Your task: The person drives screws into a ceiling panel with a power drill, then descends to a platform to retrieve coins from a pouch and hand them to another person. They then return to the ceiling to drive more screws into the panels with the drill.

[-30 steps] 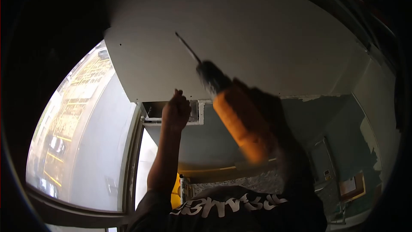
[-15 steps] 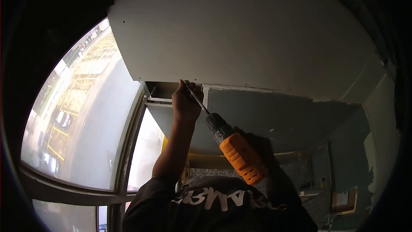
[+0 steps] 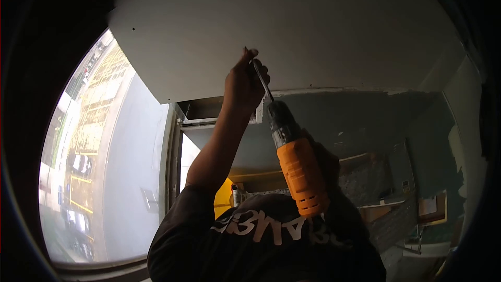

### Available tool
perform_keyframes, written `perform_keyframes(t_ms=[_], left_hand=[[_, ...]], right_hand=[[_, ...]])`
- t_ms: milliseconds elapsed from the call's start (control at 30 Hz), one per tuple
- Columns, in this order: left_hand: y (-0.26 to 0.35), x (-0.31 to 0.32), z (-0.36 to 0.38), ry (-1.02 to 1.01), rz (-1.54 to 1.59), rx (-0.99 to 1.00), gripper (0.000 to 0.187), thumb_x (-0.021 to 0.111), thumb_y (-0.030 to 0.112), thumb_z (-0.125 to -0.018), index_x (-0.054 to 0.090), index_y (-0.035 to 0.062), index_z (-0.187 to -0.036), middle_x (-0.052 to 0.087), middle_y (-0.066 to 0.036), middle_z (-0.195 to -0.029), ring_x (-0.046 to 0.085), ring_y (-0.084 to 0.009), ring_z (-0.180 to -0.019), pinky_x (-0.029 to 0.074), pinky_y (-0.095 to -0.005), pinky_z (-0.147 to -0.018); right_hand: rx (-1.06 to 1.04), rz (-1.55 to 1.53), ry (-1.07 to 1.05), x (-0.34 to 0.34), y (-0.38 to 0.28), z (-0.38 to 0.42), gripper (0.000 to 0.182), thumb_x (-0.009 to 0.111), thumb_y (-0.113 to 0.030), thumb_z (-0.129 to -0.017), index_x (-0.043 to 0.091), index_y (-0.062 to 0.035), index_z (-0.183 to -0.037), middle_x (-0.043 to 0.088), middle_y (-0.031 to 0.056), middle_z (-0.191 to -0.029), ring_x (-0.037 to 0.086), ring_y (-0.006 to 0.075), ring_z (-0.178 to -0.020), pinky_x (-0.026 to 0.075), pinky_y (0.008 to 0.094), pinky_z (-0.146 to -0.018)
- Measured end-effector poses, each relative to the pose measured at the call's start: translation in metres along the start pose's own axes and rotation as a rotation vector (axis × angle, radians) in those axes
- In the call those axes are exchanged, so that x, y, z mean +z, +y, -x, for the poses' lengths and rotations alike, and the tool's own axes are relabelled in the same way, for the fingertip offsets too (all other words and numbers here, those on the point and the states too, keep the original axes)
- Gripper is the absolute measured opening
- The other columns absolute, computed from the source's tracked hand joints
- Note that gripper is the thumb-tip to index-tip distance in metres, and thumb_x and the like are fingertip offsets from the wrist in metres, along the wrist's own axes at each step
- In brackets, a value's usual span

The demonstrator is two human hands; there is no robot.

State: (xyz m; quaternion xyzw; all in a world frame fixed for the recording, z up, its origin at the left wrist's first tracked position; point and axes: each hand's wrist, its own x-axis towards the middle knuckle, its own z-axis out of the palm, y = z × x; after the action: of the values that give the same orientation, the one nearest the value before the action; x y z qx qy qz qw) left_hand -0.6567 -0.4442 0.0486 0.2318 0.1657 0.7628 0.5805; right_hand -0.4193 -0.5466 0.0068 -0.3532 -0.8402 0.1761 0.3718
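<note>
My left hand (image 3: 245, 83) is raised under the pale ceiling board (image 3: 323, 31), its fingers closed at the tip of a long metal bit (image 3: 263, 81). A tiny pointed end, which looks like a screw (image 3: 245, 49), sticks up past the fingertips. The bit is fitted in the black chuck of an orange drill (image 3: 301, 175), which slants up and to the left. Wrapped round the drill's dark grip, my right hand (image 3: 324, 162) is mostly in shadow behind the orange body.
A large window (image 3: 130, 167) fills the left side. Beside my left forearm, a dark gap (image 3: 206, 108) with a light frame opens at the board's edge. Grey-green wall (image 3: 339, 120) lies beyond, with a yellow object (image 3: 223, 198) low down and a wooden-framed box (image 3: 433, 209) at the right.
Both hands and the drill have moved up and a little right, from the board's edge to below its surface. The drill is more upright, and the view has shifted.
</note>
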Motion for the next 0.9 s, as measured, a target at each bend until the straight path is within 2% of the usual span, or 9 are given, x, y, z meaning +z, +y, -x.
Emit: perform_keyframes(t_ms=[33, 233, 300, 433, 533, 633, 700, 800, 900], left_hand=[[0.006, 0.005, -0.009, -0.045, -0.026, 0.009, 0.023, 0.042, 0.025, -0.105, 0.057, 0.0087, -0.099, 0.042, 0.003, -0.059, 0.034, -0.0091, -0.05, 0.03, -0.0245, -0.046], [0.032, 0.029, -0.035, -0.107, -0.115, 0.072, 0.029, 0.039, 0.028, -0.106, 0.058, 0.0065, -0.107, 0.038, 0.004, -0.059, 0.03, -0.0069, -0.049, 0.028, -0.0236, -0.045], [0.038, 0.016, -0.05, -0.226, -0.086, 0.03, 0.029, 0.039, 0.028, -0.106, 0.058, 0.0064, -0.108, 0.038, 0.005, -0.059, 0.031, -0.0064, -0.049, 0.028, -0.0229, -0.046], [0.038, 0.012, -0.058, -0.187, -0.147, 0.063, 0.03, 0.038, 0.03, -0.106, 0.058, 0.0069, -0.107, 0.038, 0.006, -0.062, 0.033, -0.0054, -0.051, 0.03, -0.0212, -0.046], [0.032, -0.004, -0.051, -0.249, -0.098, -0.082, 0.033, 0.037, 0.033, -0.106, 0.057, 0.007, -0.107, 0.039, 0.006, -0.064, 0.035, -0.0055, -0.053, 0.032, -0.0217, -0.046], [0.012, -0.019, -0.024, -0.236, -0.156, -0.135, 0.055, 0.031, 0.053, -0.103, 0.055, 0.0039, -0.107, 0.051, -0.002, -0.072, 0.054, -0.0128, -0.063, 0.048, -0.0273, -0.057], [0.0, -0.029, 0.001, -0.389, -0.271, -0.104, 0.084, 0.026, 0.076, -0.092, 0.054, -0.0008, -0.112, 0.06, -0.01, -0.085, 0.061, -0.0163, -0.074, 0.054, -0.0298, -0.067], [-0.026, -0.055, 0.017, -0.751, -0.187, -0.037, 0.101, 0.066, 0.076, -0.071, 0.048, -0.009, -0.124, 0.06, -0.025, -0.11, 0.065, -0.0289, -0.099, 0.055, -0.0398, -0.084], [-0.015, -0.034, 0.022, -0.917, -0.056, 0.026, 0.102, 0.078, 0.066, -0.067, 0.047, -0.0102, -0.126, 0.058, -0.03, -0.114, 0.064, -0.033, -0.105, 0.055, -0.0407, -0.086]], right_hand=[[-0.005, 0.067, 0.027, -0.001, -0.007, -0.008, 0.046, 0.06, -0.007, -0.093, 0.051, -0.0047, -0.138, 0.066, 0.0027, -0.097, 0.065, 0.0097, -0.086, 0.053, 0.0246, -0.08], [0.14, -0.327, 0.141, 0.012, -0.015, -0.037, 0.051, 0.067, -0.008, -0.089, 0.051, -0.0035, -0.137, 0.068, 0.0055, -0.112, 0.067, 0.0125, -0.09, 0.054, 0.0257, -0.084], [0.202, -0.46, 0.158, 0.013, -0.023, -0.046, 0.051, 0.069, -0.01, -0.088, 0.052, -0.0021, -0.136, 0.067, 0.0061, -0.117, 0.067, 0.012, -0.09, 0.054, 0.0263, -0.084], [0.448, -0.359, 0.187, 0.02, -0.015, -0.043, 0.043, 0.071, -0.018, -0.088, 0.058, 0.0005, -0.124, 0.069, 0.0092, -0.106, 0.07, 0.0159, -0.09, 0.059, 0.0311, -0.08], [0.525, -0.257, 0.187, 0.021, -0.007, -0.034, 0.043, 0.071, -0.018, -0.088, 0.058, 0.0004, -0.124, 0.069, 0.0091, -0.105, 0.07, 0.0157, -0.089, 0.059, 0.031, -0.08], [0.524, -0.198, 0.174, 0.021, -0.005, -0.034, 0.042, 0.071, -0.018, -0.088, 0.058, 0.0003, -0.123, 0.069, 0.0089, -0.105, 0.07, 0.0156, -0.089, 0.059, 0.0309, -0.079], [0.534, -0.156, 0.157, 0.024, -0.005, -0.035, 0.042, 0.071, -0.019, -0.088, 0.058, 0.0002, -0.122, 0.069, 0.0088, -0.104, 0.07, 0.0155, -0.089, 0.059, 0.0309, -0.079], [0.54, -0.107, 0.126, 0.028, -0.008, -0.038, 0.041, 0.072, -0.019, -0.088, 0.058, 0.0001, -0.122, 0.069, 0.0086, -0.103, 0.07, 0.0153, -0.088, 0.059, 0.0308, -0.078], [0.541, -0.077, 0.105, 0.032, -0.01, -0.038, 0.041, 0.072, -0.019, -0.088, 0.059, 0.0, -0.121, 0.069, 0.0085, -0.102, 0.07, 0.0151, -0.088, 0.058, 0.0307, -0.078]])
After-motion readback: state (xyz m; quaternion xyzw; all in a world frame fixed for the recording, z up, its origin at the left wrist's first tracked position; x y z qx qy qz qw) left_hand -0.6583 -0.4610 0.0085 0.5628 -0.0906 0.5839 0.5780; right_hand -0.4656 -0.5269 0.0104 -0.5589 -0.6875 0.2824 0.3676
